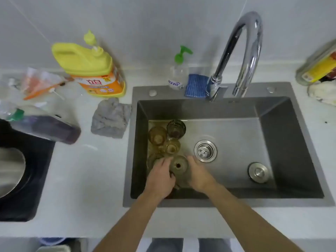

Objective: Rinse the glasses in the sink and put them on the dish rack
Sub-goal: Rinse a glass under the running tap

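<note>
Amber glass, base hidden, between left hand and right hand.

Two bare forearms, faded grey-blue jeans

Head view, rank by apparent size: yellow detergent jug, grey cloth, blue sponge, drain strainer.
1. yellow detergent jug
2. grey cloth
3. blue sponge and drain strainer: they look about alike, and they sit at different distances from the camera, so I won't rank them.

Even, soft light, glare on the faucet, slight overall blur, wide-angle bending at edges.
</note>
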A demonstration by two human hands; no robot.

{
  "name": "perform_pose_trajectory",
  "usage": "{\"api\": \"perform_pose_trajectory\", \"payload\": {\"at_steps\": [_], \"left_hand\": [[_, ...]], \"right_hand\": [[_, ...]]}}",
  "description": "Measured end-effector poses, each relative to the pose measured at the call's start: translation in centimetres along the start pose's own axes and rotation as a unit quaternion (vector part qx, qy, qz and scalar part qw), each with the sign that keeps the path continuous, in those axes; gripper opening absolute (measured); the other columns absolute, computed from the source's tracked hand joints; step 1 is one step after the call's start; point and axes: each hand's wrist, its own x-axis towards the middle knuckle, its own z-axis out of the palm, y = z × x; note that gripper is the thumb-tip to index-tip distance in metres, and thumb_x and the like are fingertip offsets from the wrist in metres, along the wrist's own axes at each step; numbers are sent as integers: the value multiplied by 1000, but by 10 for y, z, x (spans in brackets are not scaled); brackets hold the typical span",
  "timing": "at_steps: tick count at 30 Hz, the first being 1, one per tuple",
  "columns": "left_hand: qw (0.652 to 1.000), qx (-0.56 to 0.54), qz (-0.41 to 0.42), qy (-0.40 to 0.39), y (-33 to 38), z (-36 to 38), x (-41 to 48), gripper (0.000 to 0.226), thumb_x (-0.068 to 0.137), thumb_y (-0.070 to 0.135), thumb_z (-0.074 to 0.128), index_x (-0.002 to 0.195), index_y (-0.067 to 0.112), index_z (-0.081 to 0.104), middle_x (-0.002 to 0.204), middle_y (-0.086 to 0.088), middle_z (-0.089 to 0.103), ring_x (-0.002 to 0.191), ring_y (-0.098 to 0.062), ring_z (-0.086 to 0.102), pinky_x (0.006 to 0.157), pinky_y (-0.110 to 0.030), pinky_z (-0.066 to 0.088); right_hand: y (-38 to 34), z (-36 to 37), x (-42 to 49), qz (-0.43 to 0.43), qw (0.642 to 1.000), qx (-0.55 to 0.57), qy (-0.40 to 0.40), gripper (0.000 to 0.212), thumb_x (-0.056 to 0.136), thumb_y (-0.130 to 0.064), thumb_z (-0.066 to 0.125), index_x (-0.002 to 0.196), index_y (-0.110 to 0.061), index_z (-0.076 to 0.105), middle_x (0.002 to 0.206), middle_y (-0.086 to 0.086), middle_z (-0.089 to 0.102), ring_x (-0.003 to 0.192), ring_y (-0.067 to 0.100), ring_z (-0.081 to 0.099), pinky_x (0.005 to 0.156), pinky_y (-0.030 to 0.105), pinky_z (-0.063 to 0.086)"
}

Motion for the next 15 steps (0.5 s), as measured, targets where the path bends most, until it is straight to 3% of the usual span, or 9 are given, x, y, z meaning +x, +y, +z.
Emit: {"api": "perform_pose_trajectory", "payload": {"at_steps": [4, 8, 12, 15], "left_hand": [[997, 66, -13, -39, 4, 19, 17, 84, 96, 15, 69, 164, 24, 21, 167, -1, 28, 155, -21, 27, 128, -41, 26], [998, 30, -41, -36, 5, 35, 25, 95, 92, 8, 72, 165, 23, 14, 167, -4, 28, 156, -23, 26, 128, -42, 23], [998, -15, -58, -20, 3, 40, 31, 100, 90, 1, 72, 166, 24, 12, 164, -2, 33, 155, -21, 28, 129, -44, 24], [997, -46, -54, -14, 1, 40, 37, 95, 88, -2, 73, 164, 23, 23, 162, 1, 39, 153, -18, 32, 129, -39, 22]], "right_hand": [[-4, 8, 22, 4, 997, -74, -11, 101, 73, -10, 82, 152, -26, 22, 157, 4, 26, 133, 34, 50, 104, 47, 50], [3, 20, 38, -15, 997, -81, -4, 98, 73, -18, 86, 149, -24, 24, 151, 6, 37, 134, 32, 50, 104, 46, 49], [10, 21, 40, -24, 1000, 3, 18, 68, 76, -29, 80, 130, -28, 38, 129, 7, 58, 119, 34, 59, 96, 46, 51], [16, 7, 28, -10, 993, 106, 45, 62, 71, -31, 82, 122, -33, 47, 115, -2, 65, 107, 24, 64, 91, 44, 55]]}}
